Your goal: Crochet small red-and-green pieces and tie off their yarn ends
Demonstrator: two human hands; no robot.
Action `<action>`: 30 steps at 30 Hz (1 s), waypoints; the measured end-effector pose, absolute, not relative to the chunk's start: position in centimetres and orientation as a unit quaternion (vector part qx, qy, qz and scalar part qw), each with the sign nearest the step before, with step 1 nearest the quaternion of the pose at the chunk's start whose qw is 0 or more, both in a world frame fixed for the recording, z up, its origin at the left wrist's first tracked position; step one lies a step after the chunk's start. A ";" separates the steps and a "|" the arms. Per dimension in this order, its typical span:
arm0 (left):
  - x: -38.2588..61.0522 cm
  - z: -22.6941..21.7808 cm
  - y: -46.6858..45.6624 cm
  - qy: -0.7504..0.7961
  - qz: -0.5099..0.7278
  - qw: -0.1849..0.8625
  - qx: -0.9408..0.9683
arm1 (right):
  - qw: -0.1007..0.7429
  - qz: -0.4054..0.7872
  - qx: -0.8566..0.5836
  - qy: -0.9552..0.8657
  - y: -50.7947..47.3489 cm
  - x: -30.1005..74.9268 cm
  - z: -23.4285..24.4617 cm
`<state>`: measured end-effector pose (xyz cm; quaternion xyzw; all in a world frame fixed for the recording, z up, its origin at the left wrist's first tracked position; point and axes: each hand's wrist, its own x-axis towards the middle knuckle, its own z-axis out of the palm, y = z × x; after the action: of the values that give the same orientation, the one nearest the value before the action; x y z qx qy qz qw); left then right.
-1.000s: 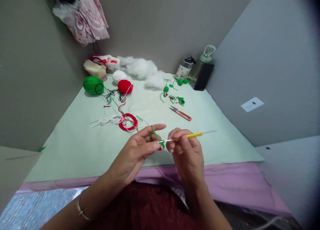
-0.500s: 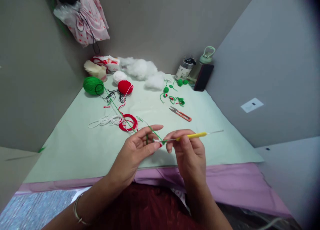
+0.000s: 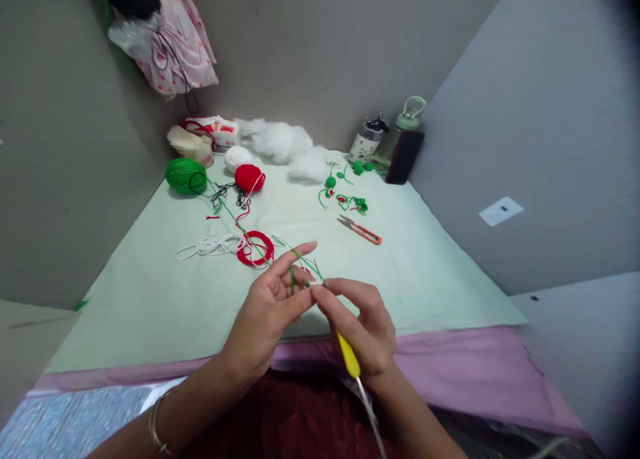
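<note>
My left hand (image 3: 273, 299) pinches a small crochet piece (image 3: 314, 282) of green and white yarn, index finger stretched out with the green strand (image 3: 293, 279) looped over it. That strand runs back to the green yarn ball (image 3: 186, 175) at the far left. My right hand (image 3: 363, 326) is closed on a yellow-handled crochet hook (image 3: 349, 354), its tip at the piece and its handle pointing down toward me.
On the pale green mat (image 3: 425, 259) lie a red yarn ball (image 3: 249, 177), a white ball (image 3: 238, 157), red and white loose coils (image 3: 255, 248), orange snips (image 3: 361, 230), small green pieces (image 3: 350, 199), stuffing (image 3: 283, 141), two bottles (image 3: 367, 141) and a dark phone (image 3: 404, 156).
My right hand has swung the hook round: its handle pointed right and level before, and now points down toward me. Both hands have shifted slightly left.
</note>
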<state>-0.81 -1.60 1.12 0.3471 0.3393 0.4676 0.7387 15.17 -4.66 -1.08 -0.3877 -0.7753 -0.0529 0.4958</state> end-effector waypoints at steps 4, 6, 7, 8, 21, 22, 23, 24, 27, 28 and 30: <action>-1.1 1.5 -1.0 0.292 0.414 0.821 0.265 | 0.599 0.085 -0.409 -0.683 -4.2 14.9 -0.6; -1.2 1.7 -0.9 0.293 0.427 0.812 0.269 | 0.660 0.214 -0.391 -0.605 -3.9 14.7 -0.1; -1.2 1.8 -1.0 0.296 0.433 0.804 0.281 | 0.669 0.259 -0.378 -0.585 -3.7 14.6 0.0; -1.1 1.8 -1.1 0.301 0.436 0.794 0.298 | 0.669 0.285 -0.369 -0.579 -3.6 14.5 0.1; -1.0 0.8 -0.4 0.286 0.425 0.824 0.242 | 0.630 0.150 -0.424 -0.633 -4.4 14.6 -0.3; -1.0 0.9 -0.4 0.286 0.435 0.818 0.247 | 0.650 0.209 -0.420 -0.598 -4.2 14.6 -0.2; -1.1 0.9 -0.5 0.290 0.442 0.809 0.259 | 0.663 0.263 -0.411 -0.567 -4.1 14.5 -0.2; -1.1 0.9 -0.6 0.295 0.445 0.799 0.275 | 0.670 0.304 -0.400 -0.547 -3.9 14.5 -0.2; -1.0 1.1 -1.1 0.313 0.441 0.779 0.316 | 0.662 0.343 -0.391 -0.539 -3.7 14.2 -0.5; -1.0 1.1 -1.2 0.314 0.436 0.780 0.320 | 0.662 0.347 -0.391 -0.537 -3.7 14.1 -0.6; -1.0 1.1 -1.3 0.306 0.423 0.792 0.315 | 0.665 0.371 -0.384 -0.523 -3.7 14.1 -0.7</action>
<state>-1.01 -1.32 1.09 0.3152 0.3060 0.4232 0.7924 14.13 -3.72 -0.73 -0.3842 -0.5227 0.3710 0.6645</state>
